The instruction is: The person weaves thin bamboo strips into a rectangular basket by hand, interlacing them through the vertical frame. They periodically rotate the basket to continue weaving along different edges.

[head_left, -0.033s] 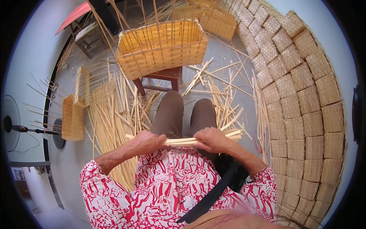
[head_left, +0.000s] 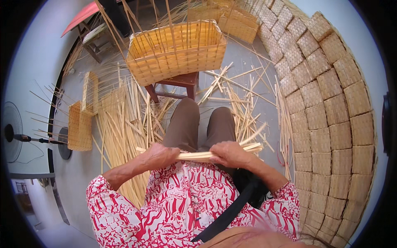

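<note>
Across my lap lies a small bundle of pale bamboo strips [head_left: 194, 156], gripped at both sides. My left hand [head_left: 162, 154] is closed around the left part, and short ends stick out beyond its wrist side. The right part is held in my closed right hand [head_left: 227, 153]; longer ends fan out past it, one curving upward. Between the two fists the strips lie close together. In front of my knees a yellow woven basket [head_left: 175, 66] rests tilted on a brown wooden stool [head_left: 182, 79], with long unwoven strips standing up from its rim.
Loose bamboo strips [head_left: 124, 115] cover the floor at left, with more scraps [head_left: 244, 105] at right. Two partly woven baskets [head_left: 80, 128] lie near a standing fan [head_left: 12, 134]. Stacked woven pieces [head_left: 326, 136] line the right wall. Further baskets [head_left: 237, 25] stand at the back.
The strips between my hands now lie closer together. My right hand has turned slightly, and the strip ends beyond it have shifted a little. My left hand has hardly moved.
</note>
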Available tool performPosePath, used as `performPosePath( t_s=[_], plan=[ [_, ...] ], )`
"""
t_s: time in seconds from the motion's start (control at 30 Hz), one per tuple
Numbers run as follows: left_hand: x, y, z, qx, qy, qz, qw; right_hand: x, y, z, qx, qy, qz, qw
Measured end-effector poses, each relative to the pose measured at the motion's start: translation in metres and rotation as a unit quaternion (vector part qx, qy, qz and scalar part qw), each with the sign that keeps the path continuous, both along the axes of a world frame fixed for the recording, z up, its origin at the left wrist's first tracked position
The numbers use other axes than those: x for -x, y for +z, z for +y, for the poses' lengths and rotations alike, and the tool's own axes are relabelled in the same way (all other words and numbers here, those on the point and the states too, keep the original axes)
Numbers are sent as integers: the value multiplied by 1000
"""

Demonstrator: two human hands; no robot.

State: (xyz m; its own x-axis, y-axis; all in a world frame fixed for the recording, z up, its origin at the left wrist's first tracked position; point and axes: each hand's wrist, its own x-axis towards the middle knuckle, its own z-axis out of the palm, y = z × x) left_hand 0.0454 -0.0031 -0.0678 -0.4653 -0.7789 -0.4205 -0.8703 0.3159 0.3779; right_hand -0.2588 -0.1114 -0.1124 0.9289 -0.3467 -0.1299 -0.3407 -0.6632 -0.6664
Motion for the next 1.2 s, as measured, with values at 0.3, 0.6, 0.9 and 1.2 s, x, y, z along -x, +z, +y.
performPosePath(
  t_s=[0.3, 0.6, 0.9, 1.2],
  plan=[
    [-14, -17, 25, 1, 70, -8, 998, -16, -16, -2, -83, -20, -60, 995],
    [1, -7, 52, 99, 143, -24, 984, -20, -16, 10, 69, -28, -107, 992],
    [-2, -22, 32, 187, 163, 162, 955, 4, 11, 14, 136, -56, -68, 987],
    [-34, -9, -13, 62, 137, 247, 957, 13, 27, -25, -31, -74, -11, 997]
  ],
)
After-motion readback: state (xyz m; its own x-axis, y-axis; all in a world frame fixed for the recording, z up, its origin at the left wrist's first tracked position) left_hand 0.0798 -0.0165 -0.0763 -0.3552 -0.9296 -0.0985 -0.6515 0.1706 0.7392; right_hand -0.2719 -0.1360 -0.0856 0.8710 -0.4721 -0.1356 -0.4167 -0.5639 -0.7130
